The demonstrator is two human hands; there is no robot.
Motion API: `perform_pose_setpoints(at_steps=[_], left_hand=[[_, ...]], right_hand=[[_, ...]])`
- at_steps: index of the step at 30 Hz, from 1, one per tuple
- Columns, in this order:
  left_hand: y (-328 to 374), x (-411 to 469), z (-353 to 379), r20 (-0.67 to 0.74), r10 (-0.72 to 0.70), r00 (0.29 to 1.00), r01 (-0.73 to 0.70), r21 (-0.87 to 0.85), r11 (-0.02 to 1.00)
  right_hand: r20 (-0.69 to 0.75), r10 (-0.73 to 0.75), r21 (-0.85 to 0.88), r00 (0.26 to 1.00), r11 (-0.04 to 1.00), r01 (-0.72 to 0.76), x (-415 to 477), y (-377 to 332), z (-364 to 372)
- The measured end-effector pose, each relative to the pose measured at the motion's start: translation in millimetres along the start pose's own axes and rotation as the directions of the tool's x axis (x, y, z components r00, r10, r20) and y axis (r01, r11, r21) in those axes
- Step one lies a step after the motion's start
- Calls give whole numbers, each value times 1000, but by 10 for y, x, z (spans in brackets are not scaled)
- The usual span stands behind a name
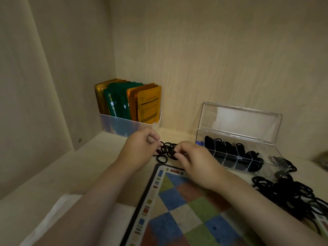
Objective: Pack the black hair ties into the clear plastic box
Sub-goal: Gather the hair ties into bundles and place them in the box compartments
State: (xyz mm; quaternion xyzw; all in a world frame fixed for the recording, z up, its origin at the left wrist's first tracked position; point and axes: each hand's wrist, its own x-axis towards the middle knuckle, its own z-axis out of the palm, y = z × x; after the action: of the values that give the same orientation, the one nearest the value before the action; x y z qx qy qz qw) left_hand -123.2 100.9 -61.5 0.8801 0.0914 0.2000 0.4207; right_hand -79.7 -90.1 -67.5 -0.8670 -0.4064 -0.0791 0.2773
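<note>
A small heap of black hair ties (166, 151) lies on the pale wooden shelf between my hands. My left hand (140, 146) pinches ties at the heap's left edge. My right hand (193, 160) grips ties at its right edge. The clear plastic box (269, 160) stands open to the right, its lid (239, 121) leaning against the back wall. Several of its divided compartments hold black hair ties (229, 148). A bigger pile of black hair ties (291, 192) lies at the right, in front of the box.
A translucent bin (127, 125) of orange and green packets stands in the back left corner. A checkered mat (186, 210) with a dark border lies in front of me under my right forearm. Wooden walls close the left and back.
</note>
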Motion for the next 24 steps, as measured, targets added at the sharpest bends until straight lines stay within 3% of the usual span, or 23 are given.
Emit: perform_pose_setpoints(at_steps=[3,5,9,11,17,20,24], left_hand=[[27,-9,58,91,-123,988,146,-329,933],[74,-47,116,250,-157,956,264,-488,832],[113,-70,154,417,-96,904,348,-586,732],[108,-65,146,439,-67,896,352,-609,711],[15,44,36,239,-183,954,284,-515,808],[-104,114,-91,29,-208,978,204,-359,911],[-210,151,-144,-83,-192,978,151,-350,924]], right_hand=[[35,205,406,978,891,-202,-7,-88,-73],[74,274,513,959,814,-272,-9,-114,-81],[-112,321,366,941,893,-261,28,-39,2],[-134,319,326,938,908,-262,54,-17,23],[-98,310,368,946,894,-255,282,-112,24],[-96,254,166,963,958,-236,452,-108,20],[128,135,-95,983,988,-123,635,-134,49]])
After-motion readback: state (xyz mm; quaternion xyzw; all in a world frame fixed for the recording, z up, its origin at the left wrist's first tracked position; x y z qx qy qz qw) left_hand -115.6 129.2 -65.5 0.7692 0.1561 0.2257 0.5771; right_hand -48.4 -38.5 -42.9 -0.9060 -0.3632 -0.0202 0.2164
